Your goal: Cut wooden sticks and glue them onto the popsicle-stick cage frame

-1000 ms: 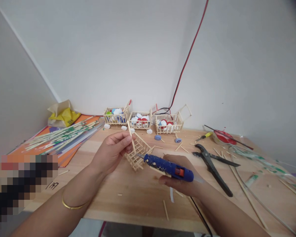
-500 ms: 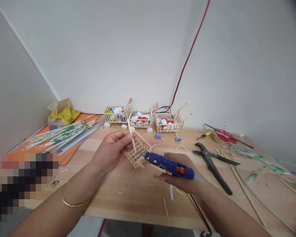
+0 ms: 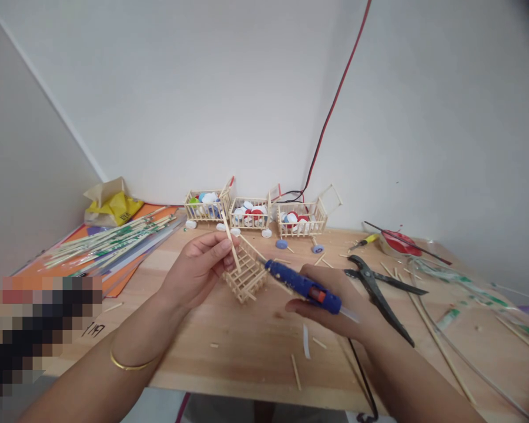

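Note:
My left hand (image 3: 205, 264) pinches a short pale wooden stick (image 3: 230, 238) upright between thumb and forefinger. Just right of those fingers is a small lattice basket (image 3: 245, 276) made of similar sticks, tilted; whether the hidden fingers also hold it I cannot tell. In my right hand (image 3: 330, 294) is a blue hot glue gun (image 3: 302, 285), its fingers wrapped round the handle. The nozzle points left towards the basket, apart from the stick. A clear glue stick (image 3: 350, 314) pokes out of the gun's back end.
Three small stick carts (image 3: 251, 212) filled with bottle caps stand along the wall. Pliers (image 3: 379, 296), loose sticks and a red dish (image 3: 399, 242) lie to the right. On the left are bundled sticks (image 3: 110, 241) and a yellow bag (image 3: 114, 208). The gun's black cord (image 3: 361, 382) hangs over the front edge.
The glue gun has drawn back to the right, its nozzle leaving the stick's lower end. My left hand has shifted slightly left, and the stick leans more to the left.

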Tool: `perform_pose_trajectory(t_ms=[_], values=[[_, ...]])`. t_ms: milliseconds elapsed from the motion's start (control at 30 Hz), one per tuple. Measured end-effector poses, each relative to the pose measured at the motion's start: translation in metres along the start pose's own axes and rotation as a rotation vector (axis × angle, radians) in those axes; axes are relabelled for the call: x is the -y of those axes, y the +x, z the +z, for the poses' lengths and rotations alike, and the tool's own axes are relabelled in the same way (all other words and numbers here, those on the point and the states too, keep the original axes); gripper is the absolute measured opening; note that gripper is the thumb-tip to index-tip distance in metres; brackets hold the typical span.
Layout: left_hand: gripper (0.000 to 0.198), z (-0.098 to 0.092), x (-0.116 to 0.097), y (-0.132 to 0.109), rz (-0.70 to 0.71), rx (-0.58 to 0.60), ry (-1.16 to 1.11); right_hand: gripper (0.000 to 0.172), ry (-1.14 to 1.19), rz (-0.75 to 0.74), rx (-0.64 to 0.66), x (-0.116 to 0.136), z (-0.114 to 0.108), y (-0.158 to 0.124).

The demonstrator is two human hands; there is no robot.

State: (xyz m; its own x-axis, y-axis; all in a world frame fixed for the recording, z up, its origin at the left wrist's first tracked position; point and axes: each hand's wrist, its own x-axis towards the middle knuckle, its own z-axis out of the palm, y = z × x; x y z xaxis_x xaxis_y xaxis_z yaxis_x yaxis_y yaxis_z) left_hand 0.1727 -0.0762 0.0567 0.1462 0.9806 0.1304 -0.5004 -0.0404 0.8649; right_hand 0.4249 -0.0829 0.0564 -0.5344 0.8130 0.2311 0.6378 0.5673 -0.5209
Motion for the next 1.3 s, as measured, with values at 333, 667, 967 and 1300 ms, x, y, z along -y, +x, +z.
perform_pose_trajectory(t_ms=[333,667,967,1300], values=[[0.014,-0.005,0.006,0.002,0.075,-0.011,0.098,0.036,-0.549,0.563,0.174,-0.071,-0.010,0.006],[0.015,-0.008,0.011,-0.004,0.192,0.127,0.473,0.012,-0.112,0.019,-0.324,-0.028,-0.006,0.009],[0.017,0.011,0.006,-0.012,0.455,0.368,0.888,0.008,0.282,-0.303,-0.436,0.019,0.023,0.013],[0.018,0.014,0.010,-0.018,0.456,0.427,0.897,0.007,0.401,-0.401,-0.411,0.039,0.025,0.018]])
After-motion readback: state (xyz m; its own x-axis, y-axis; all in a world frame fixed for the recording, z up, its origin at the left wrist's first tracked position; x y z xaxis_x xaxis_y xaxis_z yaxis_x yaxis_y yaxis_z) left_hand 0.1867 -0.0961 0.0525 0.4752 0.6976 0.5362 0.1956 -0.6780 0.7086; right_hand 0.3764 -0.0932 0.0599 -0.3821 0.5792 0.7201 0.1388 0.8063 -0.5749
